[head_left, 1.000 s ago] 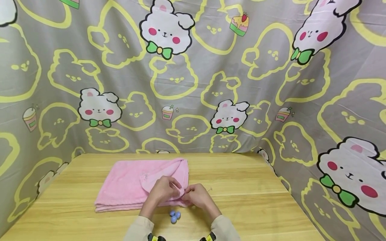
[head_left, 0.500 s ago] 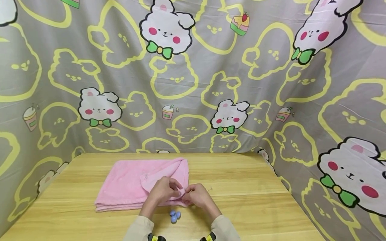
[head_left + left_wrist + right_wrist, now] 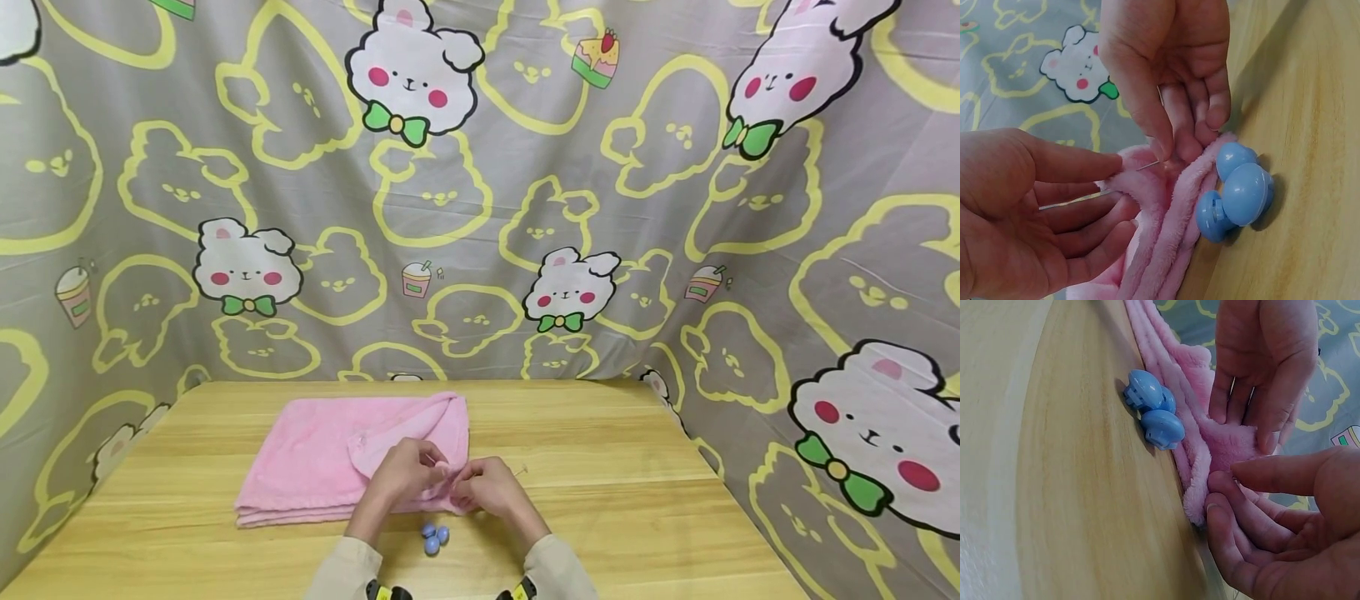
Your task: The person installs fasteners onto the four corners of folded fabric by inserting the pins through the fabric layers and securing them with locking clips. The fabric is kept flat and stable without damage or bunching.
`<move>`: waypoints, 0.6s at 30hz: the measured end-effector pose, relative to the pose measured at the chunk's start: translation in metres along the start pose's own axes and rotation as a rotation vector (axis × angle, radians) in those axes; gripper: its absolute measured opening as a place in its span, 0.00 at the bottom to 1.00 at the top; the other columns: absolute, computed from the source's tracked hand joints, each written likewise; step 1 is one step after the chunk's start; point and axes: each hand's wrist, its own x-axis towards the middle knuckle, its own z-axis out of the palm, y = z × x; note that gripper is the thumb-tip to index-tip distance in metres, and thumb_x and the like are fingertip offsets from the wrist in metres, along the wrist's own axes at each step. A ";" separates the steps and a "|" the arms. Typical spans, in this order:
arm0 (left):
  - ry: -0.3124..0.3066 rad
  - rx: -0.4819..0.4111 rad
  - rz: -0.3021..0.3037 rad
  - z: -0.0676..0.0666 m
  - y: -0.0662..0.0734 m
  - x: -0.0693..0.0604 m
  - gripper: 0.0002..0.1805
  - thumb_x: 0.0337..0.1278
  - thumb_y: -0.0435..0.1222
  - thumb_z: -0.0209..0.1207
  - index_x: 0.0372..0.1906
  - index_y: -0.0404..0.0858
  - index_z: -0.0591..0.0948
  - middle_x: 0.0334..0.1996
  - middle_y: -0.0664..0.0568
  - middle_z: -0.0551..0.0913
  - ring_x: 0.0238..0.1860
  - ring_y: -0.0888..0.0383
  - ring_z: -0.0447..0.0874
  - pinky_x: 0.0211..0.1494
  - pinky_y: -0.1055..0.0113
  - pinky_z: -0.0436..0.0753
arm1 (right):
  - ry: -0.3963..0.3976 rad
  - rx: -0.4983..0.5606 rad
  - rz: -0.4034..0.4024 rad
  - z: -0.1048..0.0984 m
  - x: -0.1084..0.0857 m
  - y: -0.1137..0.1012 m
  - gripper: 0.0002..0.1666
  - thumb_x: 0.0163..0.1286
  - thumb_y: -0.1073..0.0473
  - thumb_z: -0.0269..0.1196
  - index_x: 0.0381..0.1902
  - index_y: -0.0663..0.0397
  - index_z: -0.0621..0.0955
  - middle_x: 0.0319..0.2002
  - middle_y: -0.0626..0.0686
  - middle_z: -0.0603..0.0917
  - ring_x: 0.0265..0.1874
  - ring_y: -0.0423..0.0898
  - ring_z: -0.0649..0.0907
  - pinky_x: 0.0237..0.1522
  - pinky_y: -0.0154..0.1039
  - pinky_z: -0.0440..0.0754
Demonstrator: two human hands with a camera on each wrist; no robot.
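Note:
A folded pink plush towel (image 3: 300,454) lies on the table, one corner turned back in the head view. My left hand (image 3: 408,468) pinches the towel's near right edge, a fold raised between thumb and fingers (image 3: 1094,165). Close by on the right, my right hand (image 3: 489,486) pinches a thin metal needle (image 3: 1147,166), which meets the raised fold. How deep it sits in the fabric is hidden. Beside the towel's near edge, between my forearms, a cluster of blue mushroom-shaped clips (image 3: 1163,428) rests on the wood.
The wooden table (image 3: 615,517) extends to both sides of the towel. Just right of my right hand shows a thin pin-like thing (image 3: 522,471), too small to make out. A patterned grey curtain (image 3: 465,267) hangs behind and along the sides.
The raised fold between my fingertips has shifted and sits a little lower. My right fingertips have moved slightly on the towel's edge. The blue clips stay put.

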 end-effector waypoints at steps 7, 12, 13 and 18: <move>0.014 -0.032 -0.008 0.000 -0.001 0.000 0.02 0.56 0.28 0.65 0.31 0.34 0.86 0.23 0.53 0.83 0.26 0.60 0.78 0.32 0.66 0.77 | 0.009 -0.010 -0.003 0.001 0.000 0.001 0.06 0.59 0.71 0.64 0.31 0.73 0.84 0.25 0.61 0.87 0.22 0.46 0.85 0.30 0.46 0.87; 0.004 -0.044 -0.011 -0.001 -0.001 0.000 0.02 0.57 0.28 0.65 0.32 0.34 0.86 0.24 0.52 0.84 0.25 0.60 0.79 0.31 0.66 0.77 | 0.015 -0.016 0.000 0.002 0.001 0.003 0.06 0.60 0.70 0.65 0.31 0.73 0.84 0.26 0.61 0.87 0.23 0.46 0.85 0.30 0.46 0.87; 0.000 -0.043 -0.012 -0.001 -0.001 0.000 0.02 0.58 0.29 0.65 0.32 0.34 0.86 0.24 0.52 0.84 0.25 0.60 0.79 0.31 0.66 0.77 | 0.017 -0.017 0.002 0.002 0.001 0.003 0.06 0.60 0.70 0.65 0.31 0.73 0.84 0.26 0.61 0.87 0.23 0.46 0.85 0.30 0.46 0.87; -0.022 -0.048 -0.018 -0.001 -0.001 0.000 0.03 0.58 0.30 0.66 0.32 0.33 0.86 0.25 0.51 0.84 0.25 0.59 0.80 0.30 0.66 0.78 | 0.018 -0.018 0.005 0.002 0.001 0.002 0.06 0.60 0.70 0.65 0.31 0.72 0.84 0.25 0.61 0.87 0.22 0.46 0.85 0.30 0.46 0.87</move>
